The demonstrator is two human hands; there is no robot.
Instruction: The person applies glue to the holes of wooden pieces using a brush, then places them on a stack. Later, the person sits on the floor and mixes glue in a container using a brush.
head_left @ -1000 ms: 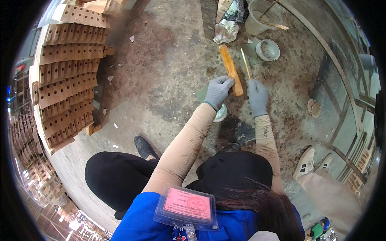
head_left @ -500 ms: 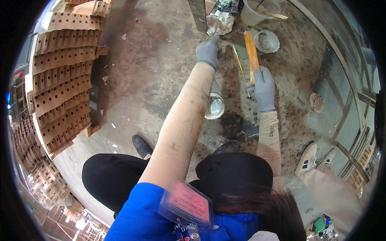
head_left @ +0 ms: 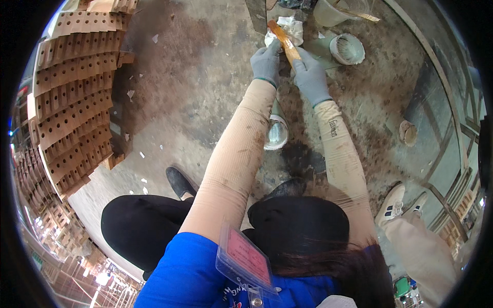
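My right hand (head_left: 311, 77), in a grey glove, grips the lower end of a glossy orange-brown wooden piece (head_left: 288, 47). The piece slants up and to the left, its far end over a crumpled white cloth (head_left: 294, 28) on the floor. Close against the piece's left side is my left hand (head_left: 265, 65), also gloved in grey. Its fingers are curled closed with the thumb side up; whatever they pinch is hidden. Below the hands stands a small tub (head_left: 277, 134) of pale material. A round tub with whitish paste (head_left: 349, 50) sits right of my right hand.
A translucent bucket (head_left: 328, 14) with a stick in it stands at the far right. A small tub (head_left: 408, 133) lies farther right. Stacked drilled wooden parts (head_left: 77, 77) rise at the left. An upright dark panel (head_left: 257, 15) is ahead. Another person's shoes (head_left: 393, 204) are at right.
My right hand has moved left and away from me, bringing the wooden piece over beside my left hand and tilting it left. A thin stick beside my right hand no longer shows.
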